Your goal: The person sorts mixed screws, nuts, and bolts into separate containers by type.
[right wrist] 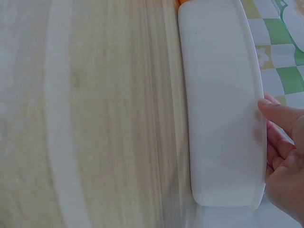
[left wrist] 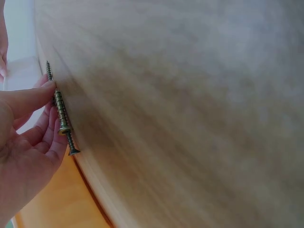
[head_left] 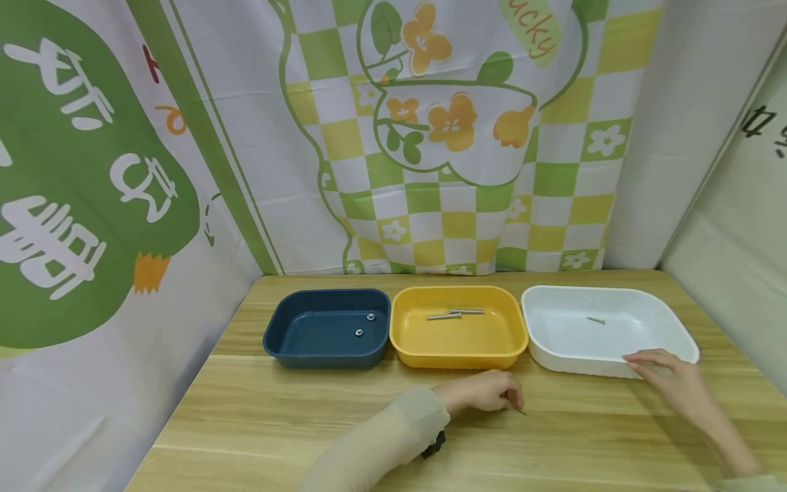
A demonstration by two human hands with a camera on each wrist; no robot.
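My left hand (head_left: 486, 391) hovers over the table in front of the yellow tray (head_left: 458, 361). Its thumb and fingers pinch brass-coloured screws (left wrist: 61, 109); two heads and a pointed tip show in the left wrist view. The head view gives only a thin sliver of them below the fingers. At the white tray (head_left: 578, 365), my right hand (head_left: 673, 383) grips the near rim, thumb on the outer side and the other fingers over the inside. One small screw (head_left: 596, 320) lies inside that tray.
Two long silver bolts (head_left: 444, 316) lie in the yellow tray. The dark blue tray (head_left: 326, 361) on the left holds two small nuts (head_left: 359, 333). All three trays stand in a row along the back of the wooden table (head_left: 246, 417), before a patterned curtain (head_left: 430, 232).
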